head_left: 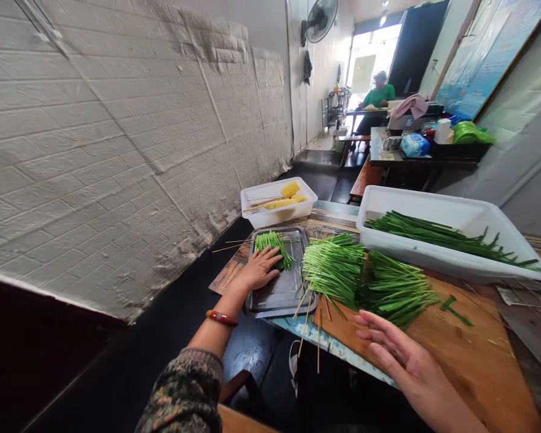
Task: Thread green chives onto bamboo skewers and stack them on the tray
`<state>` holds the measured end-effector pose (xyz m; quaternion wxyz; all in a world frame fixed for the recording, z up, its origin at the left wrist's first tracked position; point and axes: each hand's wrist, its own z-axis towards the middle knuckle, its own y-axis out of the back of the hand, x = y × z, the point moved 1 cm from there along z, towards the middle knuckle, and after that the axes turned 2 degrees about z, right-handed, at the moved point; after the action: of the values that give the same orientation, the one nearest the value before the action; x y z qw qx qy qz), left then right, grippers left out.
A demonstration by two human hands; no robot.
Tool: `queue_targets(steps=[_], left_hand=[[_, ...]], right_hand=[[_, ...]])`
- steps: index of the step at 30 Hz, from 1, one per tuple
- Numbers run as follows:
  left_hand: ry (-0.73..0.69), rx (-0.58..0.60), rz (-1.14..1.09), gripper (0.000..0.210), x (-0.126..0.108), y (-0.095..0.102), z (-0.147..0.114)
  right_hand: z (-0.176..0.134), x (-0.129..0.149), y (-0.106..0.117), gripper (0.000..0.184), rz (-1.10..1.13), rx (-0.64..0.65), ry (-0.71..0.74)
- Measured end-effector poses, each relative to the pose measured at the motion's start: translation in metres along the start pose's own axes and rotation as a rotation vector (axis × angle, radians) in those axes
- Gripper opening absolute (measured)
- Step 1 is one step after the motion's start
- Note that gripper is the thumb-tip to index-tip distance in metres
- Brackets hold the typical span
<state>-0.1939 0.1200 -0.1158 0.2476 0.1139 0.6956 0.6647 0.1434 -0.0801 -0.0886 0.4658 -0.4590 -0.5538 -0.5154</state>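
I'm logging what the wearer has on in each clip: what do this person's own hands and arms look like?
Both hands are gloveless. Above the left hand, the wrist wears a glossy reddish-brown bangle; a camouflage-patterned sleeve ends in a brownish ribbed cuff. By the right hand, no sleeve or bracelet shows within the frame.

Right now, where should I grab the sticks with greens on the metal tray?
Probably by the bare ends of the sticks, coming from the left: they poke out past the tray's left rim, while the greens lie partly under your left hand.
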Motion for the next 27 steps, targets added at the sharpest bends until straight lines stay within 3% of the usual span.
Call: queue_targets(steps=[4,7,15,21,27], left_hand=[[0.162,-0.148,-0.232,0.044,0.01,0.02,0.015],[0.328,-0.248,-0.219,0.041,0.027,0.033,0.037],[0.681,-0.227,-0.081,0.026,0.06,0.029,0.094],[0.733,-0.183,-0.046,0.026,0.068,0.019,0.119],[0.654,-0.184,-0.047,0.028,0.075,0.008,0.122]], right_hand=[[-0.009,0.0,0.019,0.043,-0.018,0.005,0.003],[-0.014,0.001,0.034,0.042,-0.065,-0.005,-0.021],[-0.007,-0.002,0.048,0.044,-0.1,-0.086,-0.038],[0.003,-0.011,0.055,0.042,-0.102,-0.104,-0.056],[0.006,-0.02,0.059,0.043,-0.138,-0.092,-0.065]])
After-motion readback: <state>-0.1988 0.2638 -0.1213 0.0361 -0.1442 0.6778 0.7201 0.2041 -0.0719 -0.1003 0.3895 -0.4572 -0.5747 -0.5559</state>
